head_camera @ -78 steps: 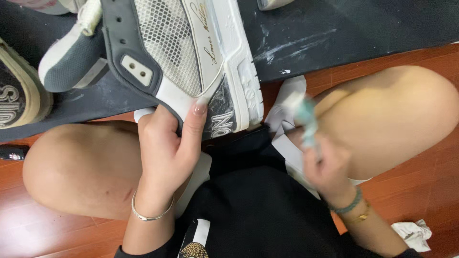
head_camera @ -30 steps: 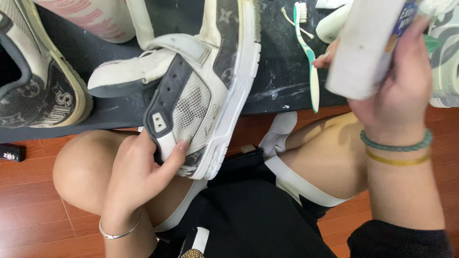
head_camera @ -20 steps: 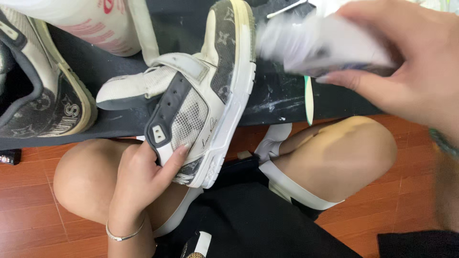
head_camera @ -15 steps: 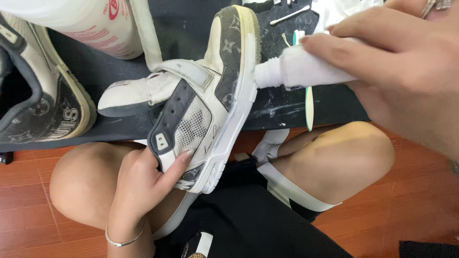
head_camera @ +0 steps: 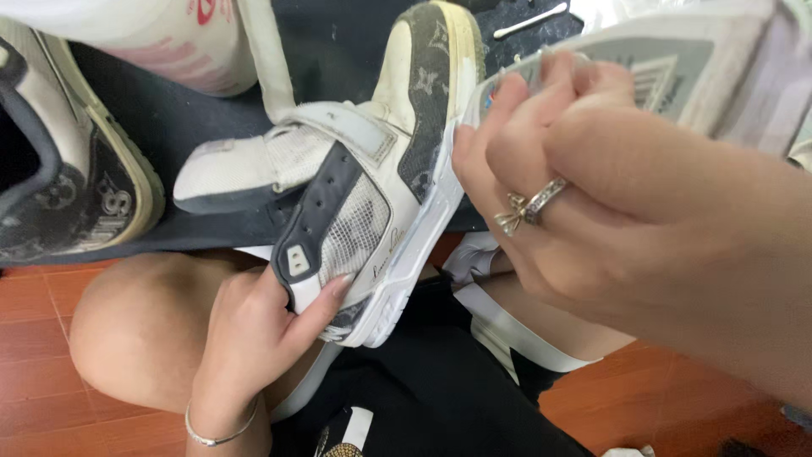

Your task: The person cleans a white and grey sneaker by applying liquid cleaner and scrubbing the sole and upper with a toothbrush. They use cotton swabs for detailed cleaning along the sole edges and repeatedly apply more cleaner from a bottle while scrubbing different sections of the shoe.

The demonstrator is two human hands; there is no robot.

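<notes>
While the right hand [head_camera: 609, 195] fills most of the view, clenched round a white tube [head_camera: 677, 72], it has swung in from the far right, where a second ago it held that tube up and away from the work. Now the tube's nozzle end sits right at the sole edge of the grey and white sneaker [head_camera: 364, 195], touching or just short of it, I cannot tell which. That puts whatever is in the tube at the sole rim. One ring with a small bow shows on a right finger.

Below and left of it, the left hand [head_camera: 254, 338] grasps the sneaker by its heel, thumb pressed up the side panel, same grip as before, though the shoe has tipped more upright. It rests over the person's knees, toe pointing away onto the dark mat [head_camera: 211, 110].

Count them: two hands, one tube, one sneaker in hand, and one second sneaker [head_camera: 59, 169] lying further left of the left hand on the mat. One silver bracelet [head_camera: 220, 427] circles the left wrist.
</notes>
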